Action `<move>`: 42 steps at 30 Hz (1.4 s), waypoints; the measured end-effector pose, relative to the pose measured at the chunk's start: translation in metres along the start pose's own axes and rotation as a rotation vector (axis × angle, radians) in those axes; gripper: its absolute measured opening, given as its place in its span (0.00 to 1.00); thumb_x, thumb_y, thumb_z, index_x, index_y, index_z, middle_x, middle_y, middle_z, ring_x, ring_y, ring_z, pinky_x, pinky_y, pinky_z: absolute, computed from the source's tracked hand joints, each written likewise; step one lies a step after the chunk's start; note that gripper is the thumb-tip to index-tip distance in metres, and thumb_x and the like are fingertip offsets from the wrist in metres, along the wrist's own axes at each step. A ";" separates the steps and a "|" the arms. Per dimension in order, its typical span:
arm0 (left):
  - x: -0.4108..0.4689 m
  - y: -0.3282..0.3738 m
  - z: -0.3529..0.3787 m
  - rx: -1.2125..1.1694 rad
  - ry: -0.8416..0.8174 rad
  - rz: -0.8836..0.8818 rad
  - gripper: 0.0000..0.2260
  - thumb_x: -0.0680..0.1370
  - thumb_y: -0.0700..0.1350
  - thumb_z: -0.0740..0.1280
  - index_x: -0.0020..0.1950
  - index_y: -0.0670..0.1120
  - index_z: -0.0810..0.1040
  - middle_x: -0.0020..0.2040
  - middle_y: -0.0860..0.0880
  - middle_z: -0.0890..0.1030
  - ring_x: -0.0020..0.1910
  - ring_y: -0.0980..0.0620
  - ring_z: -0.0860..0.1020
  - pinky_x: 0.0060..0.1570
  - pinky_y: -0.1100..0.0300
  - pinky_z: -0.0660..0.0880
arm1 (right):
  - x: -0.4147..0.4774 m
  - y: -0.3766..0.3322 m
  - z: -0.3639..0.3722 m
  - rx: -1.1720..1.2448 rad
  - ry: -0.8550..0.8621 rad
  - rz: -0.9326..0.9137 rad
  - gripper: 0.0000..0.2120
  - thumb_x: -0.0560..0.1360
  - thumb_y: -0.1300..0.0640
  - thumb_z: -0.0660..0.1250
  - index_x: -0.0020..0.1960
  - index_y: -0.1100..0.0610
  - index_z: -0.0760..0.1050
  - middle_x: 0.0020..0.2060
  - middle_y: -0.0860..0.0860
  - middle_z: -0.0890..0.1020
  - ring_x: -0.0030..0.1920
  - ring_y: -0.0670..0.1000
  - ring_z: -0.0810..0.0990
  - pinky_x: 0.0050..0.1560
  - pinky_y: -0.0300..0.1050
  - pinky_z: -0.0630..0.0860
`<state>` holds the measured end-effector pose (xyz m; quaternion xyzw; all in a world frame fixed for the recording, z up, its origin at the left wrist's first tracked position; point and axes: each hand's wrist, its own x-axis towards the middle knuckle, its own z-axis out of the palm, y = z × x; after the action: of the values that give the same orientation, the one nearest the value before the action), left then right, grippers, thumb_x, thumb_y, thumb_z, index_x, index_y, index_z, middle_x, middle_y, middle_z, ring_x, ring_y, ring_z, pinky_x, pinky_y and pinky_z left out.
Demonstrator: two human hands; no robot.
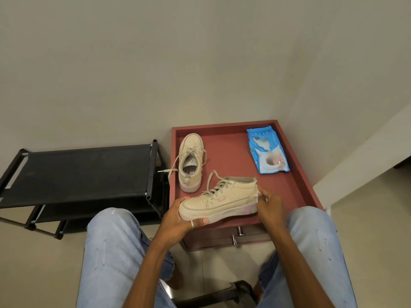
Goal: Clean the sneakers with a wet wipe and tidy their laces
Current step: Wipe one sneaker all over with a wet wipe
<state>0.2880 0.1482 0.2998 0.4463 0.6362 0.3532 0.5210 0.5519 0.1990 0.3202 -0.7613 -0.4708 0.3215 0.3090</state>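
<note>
Left hand (178,215) grips sneaker (219,202) toe; right hand (268,205) presses wipe (258,193) to heel. 2nd sneaker (191,162) just beyond.

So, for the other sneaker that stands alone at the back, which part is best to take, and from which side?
Probably take the back sneaker by its heel collar, coming from above on the near side. It stands upright with its heel toward the person and its opening facing up, so fingers can hook inside. A loose lace trails over the cabinet's left edge; avoid snagging it.
</note>
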 end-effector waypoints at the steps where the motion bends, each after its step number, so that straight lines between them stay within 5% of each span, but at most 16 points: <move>1: 0.000 0.000 0.001 -0.004 0.007 0.000 0.34 0.61 0.44 0.86 0.64 0.51 0.76 0.57 0.53 0.85 0.53 0.61 0.83 0.51 0.66 0.80 | -0.001 0.000 0.001 -0.016 0.004 0.028 0.18 0.80 0.63 0.59 0.66 0.54 0.77 0.60 0.59 0.81 0.58 0.61 0.78 0.57 0.50 0.73; 6: 0.001 0.002 0.001 -0.017 0.037 -0.022 0.34 0.59 0.44 0.86 0.63 0.50 0.78 0.55 0.52 0.85 0.52 0.60 0.84 0.49 0.67 0.80 | -0.023 -0.006 0.014 -0.121 0.155 -0.073 0.17 0.79 0.64 0.62 0.66 0.58 0.76 0.60 0.58 0.80 0.60 0.60 0.77 0.59 0.49 0.71; 10: 0.001 0.004 0.002 -0.015 0.074 -0.042 0.32 0.59 0.47 0.86 0.61 0.51 0.79 0.53 0.54 0.85 0.52 0.58 0.83 0.46 0.67 0.80 | -0.054 -0.018 0.034 -0.170 0.227 -0.291 0.18 0.72 0.71 0.67 0.60 0.62 0.79 0.50 0.60 0.80 0.49 0.61 0.80 0.49 0.49 0.76; 13: 0.001 0.005 0.002 -0.012 0.081 -0.060 0.32 0.59 0.48 0.86 0.61 0.51 0.79 0.53 0.54 0.84 0.52 0.58 0.83 0.45 0.67 0.79 | -0.075 -0.022 0.056 -0.196 0.177 -0.524 0.21 0.66 0.75 0.71 0.57 0.62 0.80 0.46 0.58 0.80 0.44 0.58 0.80 0.43 0.47 0.79; 19: 0.003 0.003 -0.004 -0.003 0.010 -0.067 0.32 0.60 0.42 0.86 0.60 0.51 0.78 0.53 0.52 0.85 0.53 0.55 0.83 0.47 0.67 0.79 | -0.090 -0.040 0.073 -0.220 -0.018 -0.859 0.23 0.63 0.73 0.72 0.57 0.61 0.81 0.53 0.54 0.82 0.54 0.54 0.78 0.56 0.42 0.75; 22: 0.005 -0.002 -0.006 0.035 -0.008 -0.049 0.33 0.60 0.42 0.83 0.64 0.47 0.78 0.53 0.50 0.85 0.54 0.51 0.83 0.47 0.65 0.79 | -0.099 -0.048 0.080 -0.248 -0.163 -0.945 0.20 0.68 0.69 0.66 0.59 0.59 0.80 0.55 0.52 0.80 0.56 0.52 0.75 0.54 0.45 0.77; 26: 0.009 -0.009 -0.008 0.013 -0.022 -0.078 0.22 0.74 0.34 0.73 0.67 0.43 0.76 0.55 0.45 0.84 0.52 0.51 0.83 0.48 0.63 0.79 | -0.109 -0.062 0.084 -0.339 -0.238 -1.064 0.21 0.69 0.58 0.53 0.53 0.59 0.81 0.52 0.50 0.80 0.53 0.52 0.75 0.49 0.43 0.79; 30: 0.005 -0.002 -0.005 0.026 0.006 -0.052 0.34 0.57 0.48 0.84 0.62 0.51 0.79 0.53 0.51 0.86 0.52 0.54 0.84 0.51 0.59 0.82 | -0.094 -0.052 0.072 -0.353 -0.111 -0.982 0.17 0.67 0.66 0.65 0.53 0.59 0.81 0.52 0.51 0.81 0.52 0.53 0.74 0.46 0.45 0.79; 32: 0.005 -0.003 -0.005 0.026 0.011 -0.060 0.33 0.58 0.46 0.86 0.61 0.52 0.79 0.52 0.53 0.85 0.52 0.55 0.83 0.50 0.61 0.81 | -0.089 -0.046 0.068 -0.337 -0.099 -0.919 0.20 0.62 0.70 0.71 0.54 0.60 0.81 0.53 0.52 0.82 0.53 0.55 0.75 0.45 0.47 0.80; 37: 0.008 -0.005 -0.005 0.039 0.012 -0.068 0.19 0.75 0.35 0.73 0.65 0.46 0.77 0.55 0.46 0.84 0.55 0.49 0.83 0.47 0.65 0.79 | -0.107 -0.060 0.094 -0.272 -0.337 -0.964 0.15 0.70 0.67 0.62 0.55 0.61 0.80 0.55 0.44 0.73 0.55 0.53 0.75 0.49 0.46 0.79; 42: 0.005 -0.002 -0.005 0.018 0.011 -0.046 0.31 0.60 0.45 0.85 0.61 0.50 0.80 0.51 0.52 0.86 0.52 0.54 0.84 0.47 0.65 0.80 | -0.088 -0.042 0.072 -0.324 -0.200 -0.965 0.14 0.68 0.65 0.66 0.50 0.54 0.82 0.53 0.45 0.82 0.52 0.55 0.75 0.45 0.52 0.78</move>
<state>0.2820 0.1525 0.2972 0.4342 0.6522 0.3380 0.5214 0.4433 0.1462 0.3263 -0.4611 -0.8393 0.1363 0.2538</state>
